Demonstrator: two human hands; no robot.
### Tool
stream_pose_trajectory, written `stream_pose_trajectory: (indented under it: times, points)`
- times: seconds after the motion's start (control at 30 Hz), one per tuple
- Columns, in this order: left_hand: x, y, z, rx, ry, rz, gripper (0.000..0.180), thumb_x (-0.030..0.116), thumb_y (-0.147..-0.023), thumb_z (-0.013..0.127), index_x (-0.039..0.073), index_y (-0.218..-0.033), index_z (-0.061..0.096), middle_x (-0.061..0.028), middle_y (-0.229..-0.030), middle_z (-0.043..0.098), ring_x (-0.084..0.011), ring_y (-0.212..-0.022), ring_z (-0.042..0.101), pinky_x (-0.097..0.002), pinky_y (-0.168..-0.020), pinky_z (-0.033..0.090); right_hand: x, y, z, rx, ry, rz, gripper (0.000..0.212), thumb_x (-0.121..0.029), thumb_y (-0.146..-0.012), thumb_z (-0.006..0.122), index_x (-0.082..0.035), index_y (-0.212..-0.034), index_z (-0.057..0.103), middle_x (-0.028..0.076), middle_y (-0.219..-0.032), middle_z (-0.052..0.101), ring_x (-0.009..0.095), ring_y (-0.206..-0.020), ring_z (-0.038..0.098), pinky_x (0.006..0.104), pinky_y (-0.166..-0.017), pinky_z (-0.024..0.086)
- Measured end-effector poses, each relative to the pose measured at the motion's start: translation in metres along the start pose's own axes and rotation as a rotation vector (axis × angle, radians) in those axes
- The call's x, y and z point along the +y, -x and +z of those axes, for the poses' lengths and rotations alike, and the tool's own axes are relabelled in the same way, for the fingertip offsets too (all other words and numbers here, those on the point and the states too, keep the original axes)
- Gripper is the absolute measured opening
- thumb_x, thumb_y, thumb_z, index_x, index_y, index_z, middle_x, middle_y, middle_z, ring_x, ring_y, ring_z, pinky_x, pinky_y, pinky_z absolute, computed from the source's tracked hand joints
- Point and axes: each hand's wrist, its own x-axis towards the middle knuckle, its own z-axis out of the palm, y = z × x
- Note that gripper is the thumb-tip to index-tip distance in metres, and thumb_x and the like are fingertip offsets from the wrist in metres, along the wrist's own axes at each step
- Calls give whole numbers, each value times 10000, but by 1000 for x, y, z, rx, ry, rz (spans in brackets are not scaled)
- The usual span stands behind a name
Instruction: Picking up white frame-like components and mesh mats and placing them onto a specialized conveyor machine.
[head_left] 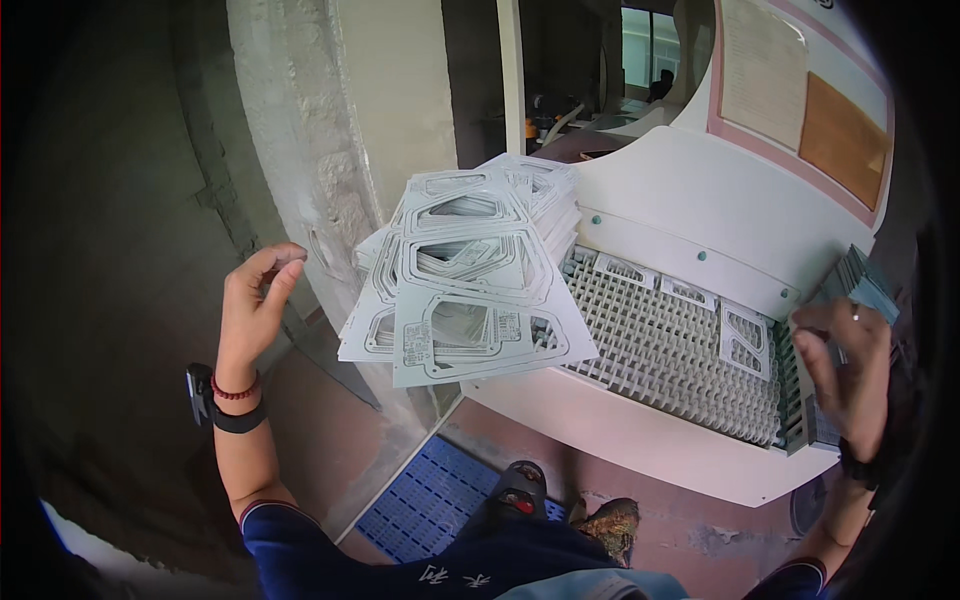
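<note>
My left hand [262, 300] is raised to the left of the stacked boards, its fingers curved with a gap to the thumb and nothing held. My right hand [848, 365] hovers over the right end of the machine, fingers loosely bent, thumb apart, with no object visible in it. Between them, a messy pile of thin white circuit-board panels [485, 262] with large cut-outs rests by the machine's left end. Several smaller white boards [745, 340] lie on the roller conveyor [660, 345]. Closest to my right hand is a stack of thin greyish panels [862, 285].
A white machine housing [640, 425] curves around the conveyor, with a sloping cover [690, 190] behind it. Papers [760, 75] hang on the panel at upper right. A rough pillar [300, 130] stands at left. Below lies a blue slatted mat [430, 495] beside my feet.
</note>
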Motion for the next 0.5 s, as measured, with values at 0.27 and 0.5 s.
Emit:
stream_pose_trajectory:
  times: [0.27,0.5]
  points:
    - [39,66,41,-72,31,184,381,203,-807,632,-32,-1095,547,-188,-1033,589,-308,-856,598,-339,-749,486,-25,-48,168,-402,-822,162,340,-292,-871,580,17,-731,605,63,-563,568,111,-513,570,247,-491,455]
    - [44,76,49,-6,-258,367,527,303,-756,678,-47,-1124,540,-205,-1182,522,-369,-1089,493,-395,-885,431,-31,-68,184,-565,-1015,291,373,-346,-865,589,3,-733,599,24,-564,553,65,-462,529,190,-419,449]
